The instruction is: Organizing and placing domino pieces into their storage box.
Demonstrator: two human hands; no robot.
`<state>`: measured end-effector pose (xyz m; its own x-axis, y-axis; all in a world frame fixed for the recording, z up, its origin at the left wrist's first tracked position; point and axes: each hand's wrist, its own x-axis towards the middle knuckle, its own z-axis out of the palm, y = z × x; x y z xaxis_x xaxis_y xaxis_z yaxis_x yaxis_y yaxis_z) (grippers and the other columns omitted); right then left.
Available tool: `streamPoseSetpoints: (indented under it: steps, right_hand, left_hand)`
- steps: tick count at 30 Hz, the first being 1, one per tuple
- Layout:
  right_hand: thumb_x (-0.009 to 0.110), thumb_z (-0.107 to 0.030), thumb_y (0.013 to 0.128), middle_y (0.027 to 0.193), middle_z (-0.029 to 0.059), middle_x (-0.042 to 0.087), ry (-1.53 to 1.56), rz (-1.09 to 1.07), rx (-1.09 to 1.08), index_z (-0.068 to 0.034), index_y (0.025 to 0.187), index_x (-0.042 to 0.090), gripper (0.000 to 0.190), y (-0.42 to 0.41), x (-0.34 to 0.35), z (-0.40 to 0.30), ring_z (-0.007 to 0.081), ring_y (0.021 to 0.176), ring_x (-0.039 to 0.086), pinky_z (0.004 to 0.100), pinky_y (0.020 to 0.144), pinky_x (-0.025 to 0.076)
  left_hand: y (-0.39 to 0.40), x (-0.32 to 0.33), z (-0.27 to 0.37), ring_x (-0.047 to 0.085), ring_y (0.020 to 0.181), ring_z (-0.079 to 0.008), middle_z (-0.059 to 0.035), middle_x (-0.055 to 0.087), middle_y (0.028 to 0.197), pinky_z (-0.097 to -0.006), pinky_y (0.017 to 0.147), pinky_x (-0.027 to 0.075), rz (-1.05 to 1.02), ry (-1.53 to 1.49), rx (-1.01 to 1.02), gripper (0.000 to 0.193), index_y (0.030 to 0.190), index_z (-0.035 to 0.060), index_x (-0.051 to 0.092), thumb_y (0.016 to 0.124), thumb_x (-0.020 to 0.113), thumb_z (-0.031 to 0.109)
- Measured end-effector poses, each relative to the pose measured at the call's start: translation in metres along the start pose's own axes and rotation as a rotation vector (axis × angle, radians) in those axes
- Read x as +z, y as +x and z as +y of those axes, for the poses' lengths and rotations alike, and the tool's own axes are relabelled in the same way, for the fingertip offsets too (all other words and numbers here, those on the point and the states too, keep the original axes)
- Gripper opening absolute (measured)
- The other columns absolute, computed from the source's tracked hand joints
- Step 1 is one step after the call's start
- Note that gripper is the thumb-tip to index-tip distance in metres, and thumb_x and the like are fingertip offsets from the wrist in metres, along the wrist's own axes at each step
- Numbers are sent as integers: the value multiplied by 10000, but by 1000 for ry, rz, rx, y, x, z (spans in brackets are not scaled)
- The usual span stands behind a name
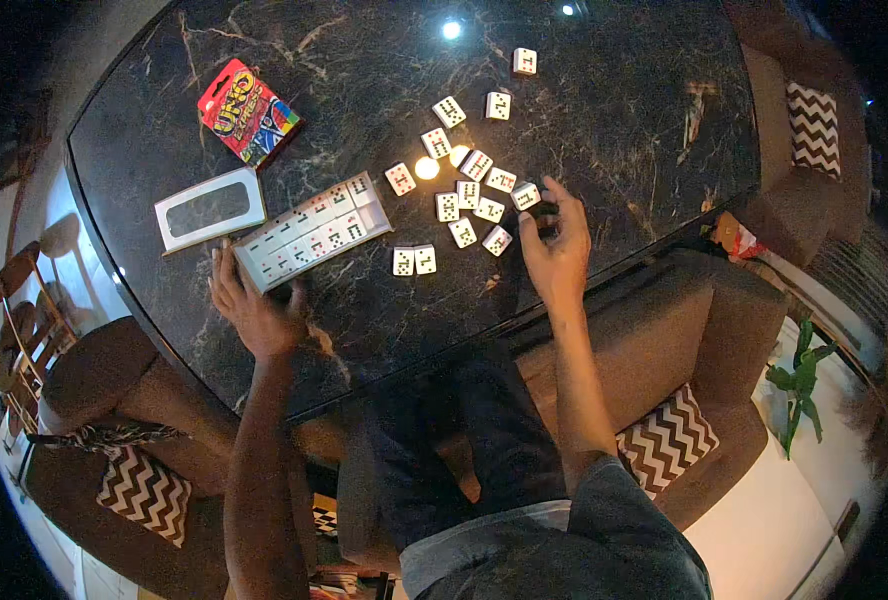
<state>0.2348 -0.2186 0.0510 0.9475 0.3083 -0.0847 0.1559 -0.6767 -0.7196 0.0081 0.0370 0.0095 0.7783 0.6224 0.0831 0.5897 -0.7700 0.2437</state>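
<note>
My left hand (255,306) lies at the near left end of a long white tray (388,229), its fingers and thumb against the edge. Rows of white domino tiles with red and black pips fill most of the tray; its right end shows bare compartments. My right hand (560,244) has thumb and fingertips at a white domino (526,196), with the thumb close to its lower side; whether it grips the tile is not clear. Several loose dominoes lie to the left of this hand, among them a tile (497,241) and two side by side (415,260).
A white windowed box lid (211,210) lies beyond the tray's left end. A red Uno Express card box (250,112) is farther back on the dark marble-patterned table (624,127). More dominoes, including one tile (525,61), lie towards the far side. Sofas with zigzag cushions (669,439) stand around.
</note>
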Motion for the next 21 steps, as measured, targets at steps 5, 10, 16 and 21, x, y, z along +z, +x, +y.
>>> streamPoseSetpoints:
  steps: [5, 10, 16, 21]
  right_hand:
    - [707, -109, 776, 1017, 127, 581, -68, -24, 35, -18, 1256, 544, 515, 5, 0, 2, 220, 757, 594, 337, 725, 499]
    - [739, -149, 759, 969, 124, 580, -147, -56, 50, 3, 1259, 541, 560, 6, -2, -3, 216, 757, 596, 344, 715, 496]
    - [748, -158, 755, 981, 132, 594, -113, -36, 68, 15, 1211, 579, 516, 8, 1, -7, 230, 785, 608, 348, 728, 497]
    - [761, -160, 749, 961, 129, 610, -154, 0, -9, 17, 1176, 603, 489, 9, 3, 7, 243, 806, 612, 350, 737, 495]
  left_hand:
    - [3, -2, 3, 245, 1384, -394, -182, 325, 1455, -553, 1118, 172, -3, -24, 19, 769, 1352, -21, 383, 760, 703, 352]
    - [0, 2, 1, 235, 1389, -396, -185, 315, 1459, -564, 1117, 165, -6, -42, 29, 769, 1351, -18, 384, 763, 699, 364]
    - [0, -1, -3, 243, 1387, -392, -185, 317, 1458, -592, 1108, 165, 6, -32, 26, 775, 1354, 6, 359, 758, 703, 361]
    - [0, 2, 4, 247, 1385, -387, -180, 312, 1460, -583, 1111, 177, 23, -39, 31, 790, 1360, 26, 342, 748, 709, 366]
